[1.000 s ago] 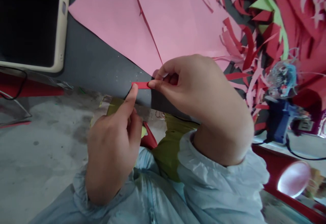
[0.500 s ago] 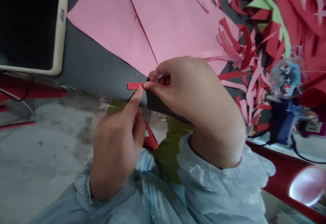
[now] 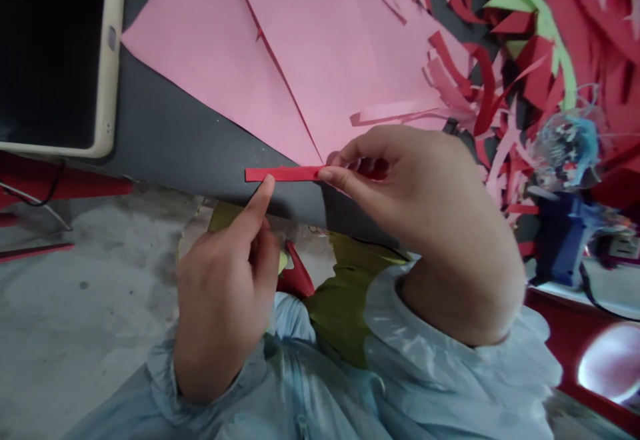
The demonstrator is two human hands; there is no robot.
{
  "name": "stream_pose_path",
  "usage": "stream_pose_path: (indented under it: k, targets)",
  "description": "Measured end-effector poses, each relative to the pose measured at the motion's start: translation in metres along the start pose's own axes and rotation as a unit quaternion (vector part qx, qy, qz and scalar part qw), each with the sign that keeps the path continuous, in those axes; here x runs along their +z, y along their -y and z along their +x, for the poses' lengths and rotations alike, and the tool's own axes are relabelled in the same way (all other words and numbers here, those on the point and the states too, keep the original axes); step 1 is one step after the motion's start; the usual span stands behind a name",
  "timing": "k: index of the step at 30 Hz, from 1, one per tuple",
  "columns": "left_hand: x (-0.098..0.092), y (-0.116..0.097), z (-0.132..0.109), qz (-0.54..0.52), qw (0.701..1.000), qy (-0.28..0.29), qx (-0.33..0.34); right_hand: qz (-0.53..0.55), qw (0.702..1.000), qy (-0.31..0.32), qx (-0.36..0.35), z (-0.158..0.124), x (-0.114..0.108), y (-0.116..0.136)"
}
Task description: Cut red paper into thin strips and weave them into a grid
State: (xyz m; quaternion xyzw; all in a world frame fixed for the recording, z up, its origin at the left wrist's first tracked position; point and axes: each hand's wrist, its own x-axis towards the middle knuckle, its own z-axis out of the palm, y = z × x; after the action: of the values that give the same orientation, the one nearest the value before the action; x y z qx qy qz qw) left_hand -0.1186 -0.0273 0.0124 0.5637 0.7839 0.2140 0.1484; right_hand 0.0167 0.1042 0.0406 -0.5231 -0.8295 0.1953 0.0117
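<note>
The right end of one red strip (image 3: pixel 293 174) is hidden by the right hand (image 3: pixel 430 193), whose thumb and finger pinch it, wrist bent. The left hand (image 3: pixel 225 287) rests an outstretched index fingertip on the strip, over the counter (image 3: pixel 175 127); whether its curled fingers grip anything, I cannot tell. Beyond the left hand, one tablet (image 3: pixel 50 53) is cut off.
</note>
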Motion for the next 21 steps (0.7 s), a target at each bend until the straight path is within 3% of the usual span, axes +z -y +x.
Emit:
stream_pose_path:
  k: [21]
  targets:
    - [-0.0012, -0.0048, 0.0032, 0.003, 1.0, 0.016, -0.02, -0.014, 0.999, 0.039, 0.01, 0.007, -0.0039, 0.0079]
